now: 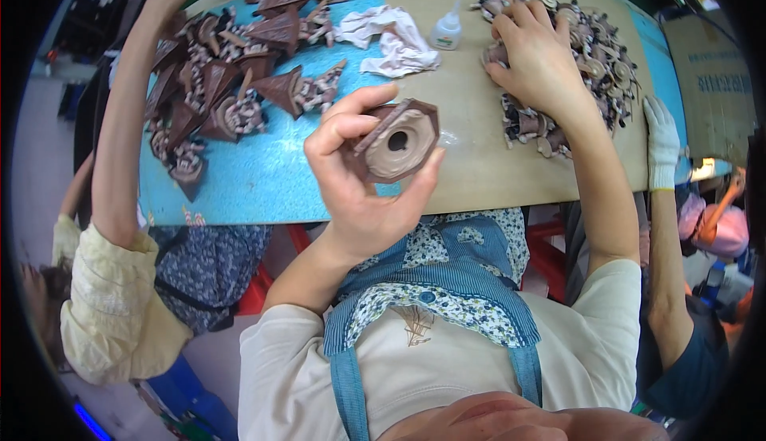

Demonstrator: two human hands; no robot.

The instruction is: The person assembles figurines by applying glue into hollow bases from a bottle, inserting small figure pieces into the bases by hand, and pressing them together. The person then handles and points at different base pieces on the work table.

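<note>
At twelve o'clock, the left hand (355,201) pinches a hollow brown hexagonal piece (412,150) that a slack thumb might drop. At one, the right hand (536,58) curls over jumbled figurine parts (606,66), grip hidden from me; hurried pulling could snag them. The desk (487,154) gives room at the piece's three, its near edge at six.

On the desk (479,162), a heap of pieces (219,82) lies left; a cloth (399,50) lies right of it, a bottle (447,32) just beside; small parts (598,66) spread at right, partly beneath the right grip (535,58); the left grip (349,174) holds one piece (383,159) before the cloth.
</note>
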